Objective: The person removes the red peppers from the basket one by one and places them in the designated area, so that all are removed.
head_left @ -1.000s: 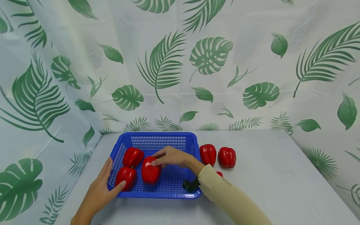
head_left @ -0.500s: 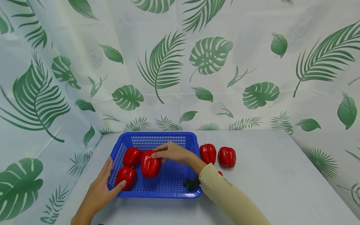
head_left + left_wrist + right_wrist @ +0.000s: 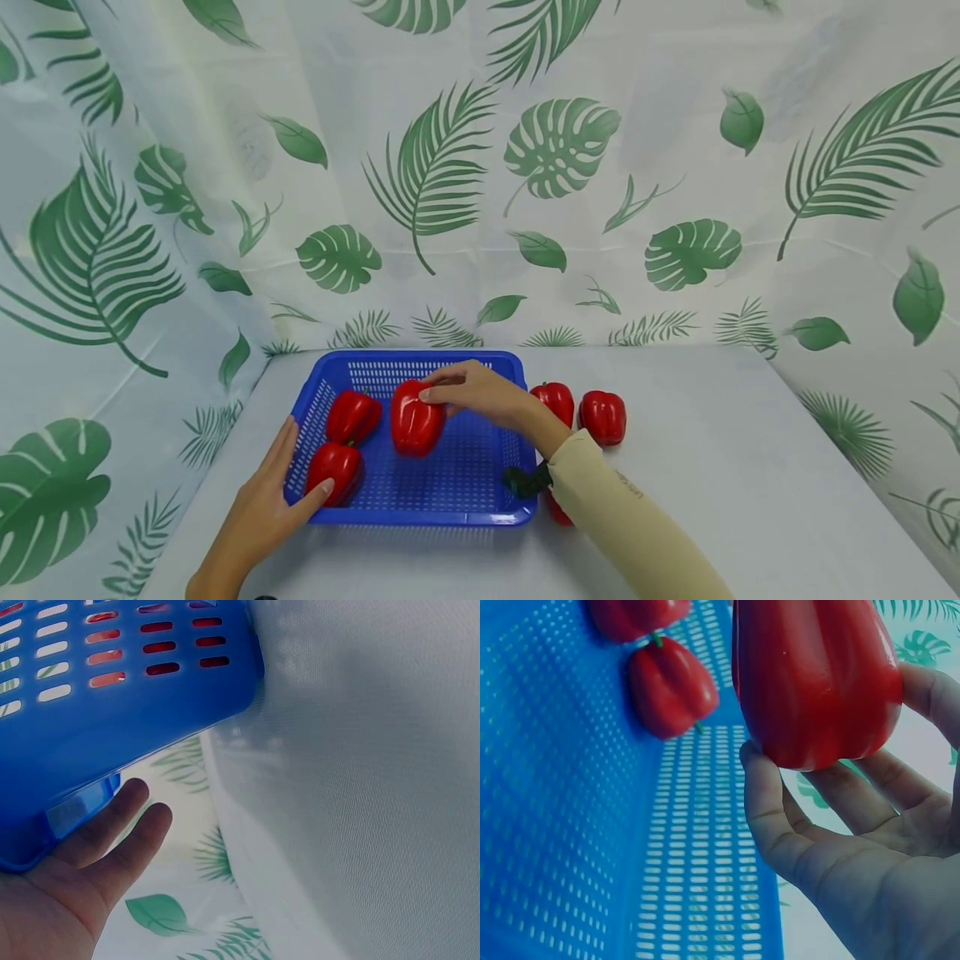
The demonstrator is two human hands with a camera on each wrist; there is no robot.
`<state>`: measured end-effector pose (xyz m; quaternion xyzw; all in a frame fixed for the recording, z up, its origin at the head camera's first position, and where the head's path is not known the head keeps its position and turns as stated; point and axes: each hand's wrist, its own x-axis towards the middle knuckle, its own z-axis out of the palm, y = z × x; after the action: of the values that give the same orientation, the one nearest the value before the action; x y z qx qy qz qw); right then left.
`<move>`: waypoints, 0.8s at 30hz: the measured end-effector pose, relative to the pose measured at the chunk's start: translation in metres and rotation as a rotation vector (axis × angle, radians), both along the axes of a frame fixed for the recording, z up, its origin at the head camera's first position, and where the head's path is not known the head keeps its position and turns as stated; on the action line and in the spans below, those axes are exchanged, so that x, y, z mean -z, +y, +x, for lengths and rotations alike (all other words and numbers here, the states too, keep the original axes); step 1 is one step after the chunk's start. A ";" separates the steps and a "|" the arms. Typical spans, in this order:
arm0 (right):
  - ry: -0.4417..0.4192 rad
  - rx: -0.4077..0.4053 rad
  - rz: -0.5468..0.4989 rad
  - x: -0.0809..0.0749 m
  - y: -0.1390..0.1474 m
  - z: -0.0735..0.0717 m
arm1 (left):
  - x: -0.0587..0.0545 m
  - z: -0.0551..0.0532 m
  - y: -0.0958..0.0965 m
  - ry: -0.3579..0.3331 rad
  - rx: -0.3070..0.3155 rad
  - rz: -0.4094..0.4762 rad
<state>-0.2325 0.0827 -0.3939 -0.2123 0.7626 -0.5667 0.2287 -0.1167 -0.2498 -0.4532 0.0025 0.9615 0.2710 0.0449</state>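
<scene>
My right hand [image 3: 487, 396] pinches a glossy red bell pepper [image 3: 417, 421] between thumb and fingers, up over the middle of the blue plastic basket [image 3: 420, 355]. In the right wrist view the fingertips press the lower end of this pepper [image 3: 817, 682]. At the basket's front left corner lies my left hand [image 3: 258, 508], thumb across the rim and fingers along the outside. Its fingers [image 3: 139, 832] look straight in the left wrist view. Two more red peppers, one behind [image 3: 352, 417] and one in front [image 3: 334, 473], lie inside at the left.
Right of the basket, two red peppers [image 3: 553, 402] [image 3: 602, 417] rest on the white table [image 3: 712, 467]. Another red pepper [image 3: 558, 508] is mostly hidden by my right sleeve. A dark green thing [image 3: 523, 481] overlaps the basket's right edge. Leaf-print cloth [image 3: 570, 250] hangs behind.
My right hand has lifted the pepper up and away from me, and lately a little to the right. My left hand keeps its place at the basket's corner.
</scene>
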 end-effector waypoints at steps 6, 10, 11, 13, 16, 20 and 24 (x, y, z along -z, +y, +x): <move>0.011 0.030 -0.010 -0.005 0.012 0.001 | 0.000 0.000 0.000 0.003 0.000 0.004; -0.001 0.062 0.011 -0.008 0.023 0.002 | 0.000 0.001 0.000 0.033 0.008 0.002; -0.005 0.066 0.007 -0.009 0.026 0.002 | 0.000 0.001 0.001 0.035 0.010 0.002; -0.007 0.073 -0.001 -0.009 0.031 0.002 | -0.001 0.001 0.001 0.037 0.013 0.002; -0.006 0.084 0.001 -0.008 0.039 0.001 | 0.000 0.001 0.001 0.035 0.014 0.002; 0.015 0.093 0.041 -0.008 0.050 0.002 | 0.000 0.001 0.000 0.039 0.014 0.001; 0.030 0.102 0.042 -0.010 0.061 0.003 | 0.001 0.001 -0.001 0.043 0.016 0.004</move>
<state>-0.2291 0.1436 -0.3841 -0.1768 0.7875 -0.5581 0.1925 -0.1161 -0.2506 -0.4543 0.0160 0.9617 0.2722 0.0265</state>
